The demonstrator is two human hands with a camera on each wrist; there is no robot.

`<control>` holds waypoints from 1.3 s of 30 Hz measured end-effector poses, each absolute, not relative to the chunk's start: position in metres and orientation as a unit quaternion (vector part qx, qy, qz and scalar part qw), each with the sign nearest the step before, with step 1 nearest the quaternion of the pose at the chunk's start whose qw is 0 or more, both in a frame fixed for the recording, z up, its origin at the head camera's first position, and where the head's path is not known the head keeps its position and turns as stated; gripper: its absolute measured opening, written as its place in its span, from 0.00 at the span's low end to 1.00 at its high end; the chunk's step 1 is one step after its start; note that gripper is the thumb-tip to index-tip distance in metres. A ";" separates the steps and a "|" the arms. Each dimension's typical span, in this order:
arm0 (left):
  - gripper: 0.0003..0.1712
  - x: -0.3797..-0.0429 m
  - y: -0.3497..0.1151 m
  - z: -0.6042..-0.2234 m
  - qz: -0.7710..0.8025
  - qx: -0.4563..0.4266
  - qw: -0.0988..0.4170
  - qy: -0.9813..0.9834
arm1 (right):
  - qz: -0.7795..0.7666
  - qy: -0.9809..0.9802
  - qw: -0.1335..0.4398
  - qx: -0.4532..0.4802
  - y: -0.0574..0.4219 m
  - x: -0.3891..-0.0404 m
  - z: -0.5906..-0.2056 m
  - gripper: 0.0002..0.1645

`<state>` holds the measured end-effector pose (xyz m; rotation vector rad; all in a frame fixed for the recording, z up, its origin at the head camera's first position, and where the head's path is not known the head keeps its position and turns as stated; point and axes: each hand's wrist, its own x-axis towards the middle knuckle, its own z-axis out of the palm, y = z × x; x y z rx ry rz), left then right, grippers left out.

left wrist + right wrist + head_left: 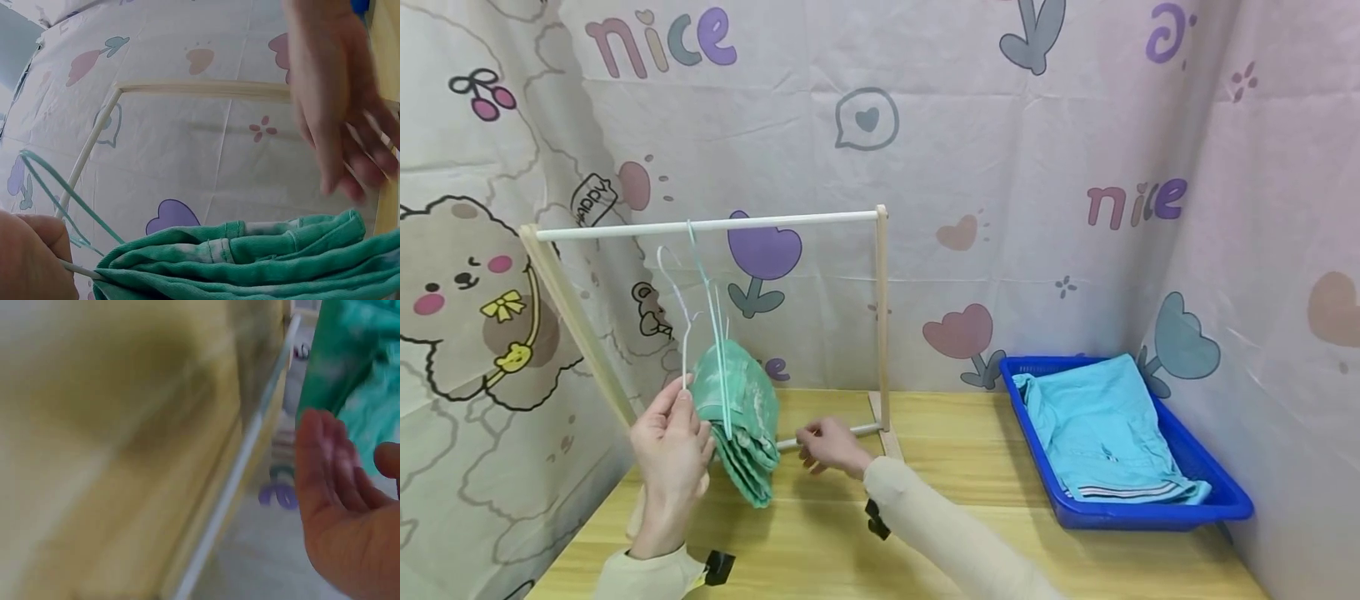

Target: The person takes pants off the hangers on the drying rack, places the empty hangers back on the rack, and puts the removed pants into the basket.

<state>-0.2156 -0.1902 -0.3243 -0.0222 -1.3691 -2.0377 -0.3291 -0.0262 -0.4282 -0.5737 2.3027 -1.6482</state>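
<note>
My left hand [672, 446] pinches the side of a white clothes hanger [686, 346], whose hook stands in front of the rail. Over this hanger hangs a folded green garment [747, 400] with pale blotches and thick seams; in the left wrist view the white wire runs into the garment's folds [281, 256]. Beside it a mint-green hanger [702, 267] hooks over the rack's top rail [805, 222]. To the right of the garment, my right hand [833, 446] holds nothing, its fingers loosely extended. The right wrist view has that hand [344, 506] near the green cloth [350, 369].
The rack's wooden post [883, 325] rises right of the garment, and a pale lower bar [867, 428] crosses behind my right hand. On the wooden table [955, 467] at right stands a blue basket [1213, 483] with a folded light-blue garment [1097, 425]. Printed curtains enclose the table.
</note>
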 end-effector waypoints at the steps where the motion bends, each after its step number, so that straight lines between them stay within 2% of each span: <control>1: 0.14 -0.216 -0.189 -0.324 -0.784 -0.009 0.336 -0.522 | -0.584 0.774 0.158 -0.188 -0.030 -0.325 -0.431 0.24; 5: 0.14 -0.217 -0.186 -0.325 -0.789 -0.007 0.334 -0.515 | -0.641 0.699 0.279 -0.150 -0.042 -0.312 -0.442 0.41; 7: 0.14 -0.217 -0.185 -0.326 -0.791 -0.003 0.333 -0.513 | -0.664 0.660 0.325 -0.135 -0.048 -0.308 -0.445 0.46; 11: 0.14 -0.217 -0.184 -0.327 -0.796 -0.006 0.329 -0.508 | -0.722 0.566 0.382 -0.109 -0.060 -0.307 -0.447 0.47; 13: 0.14 -0.218 -0.184 -0.327 -0.796 -0.007 0.329 -0.508 | -0.751 0.526 0.389 -0.087 -0.064 -0.307 -0.445 0.45; 21: 0.16 -0.214 -0.187 -0.328 -0.785 -0.010 0.322 -0.529 | -0.803 0.494 0.334 0.013 -0.058 -0.322 -0.431 0.45; 24: 0.18 -0.212 -0.191 -0.330 -0.774 0.007 0.316 -0.549 | -0.804 0.500 0.323 0.021 -0.055 -0.329 -0.424 0.36; 28: 0.21 -0.211 -0.194 -0.334 -0.771 0.034 0.305 -0.558 | -0.805 0.526 0.273 -0.009 -0.049 -0.335 -0.413 0.20; 31: 0.22 -0.212 -0.197 -0.337 -0.771 0.052 0.301 -0.559 | -0.794 0.566 0.217 -0.043 -0.043 -0.339 -0.401 0.14; 39: 0.20 -0.216 -0.196 -0.336 -0.763 0.088 0.298 -0.567 | -0.787 0.587 0.162 -0.092 -0.030 -0.343 -0.350 0.13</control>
